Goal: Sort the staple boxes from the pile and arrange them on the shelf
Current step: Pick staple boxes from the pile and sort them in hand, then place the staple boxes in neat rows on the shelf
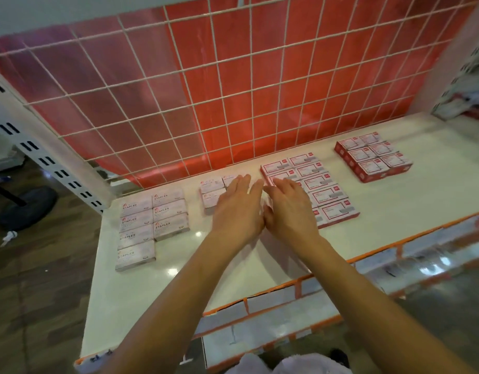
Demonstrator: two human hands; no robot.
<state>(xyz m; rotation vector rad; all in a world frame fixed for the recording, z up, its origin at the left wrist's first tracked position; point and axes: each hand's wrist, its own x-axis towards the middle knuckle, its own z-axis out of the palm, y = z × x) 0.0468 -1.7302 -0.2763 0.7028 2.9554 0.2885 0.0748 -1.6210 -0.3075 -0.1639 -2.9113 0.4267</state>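
We see both hands stretched out flat over the white shelf (260, 260), side by side and touching at the thumb edges. The left hand (238, 209) lies over a small group of pale boxes (212, 190), its straight fingers (243, 184) covering the group's right part and reaching toward the back. The right hand (289, 209) is just beside it, with straight, relaxed fingers (284, 184) lying over the near left corner of the red-bordered boxes (324, 190). Neither hand grasps anything, and we cannot tell whether the palms press on the boxes or hover just above. At the shelf's left end sit the boxes marked STAPLES (152, 222) in two columns. A red stack (373, 157) stands well apart on the right. A wire grid (206, 103) rises behind.
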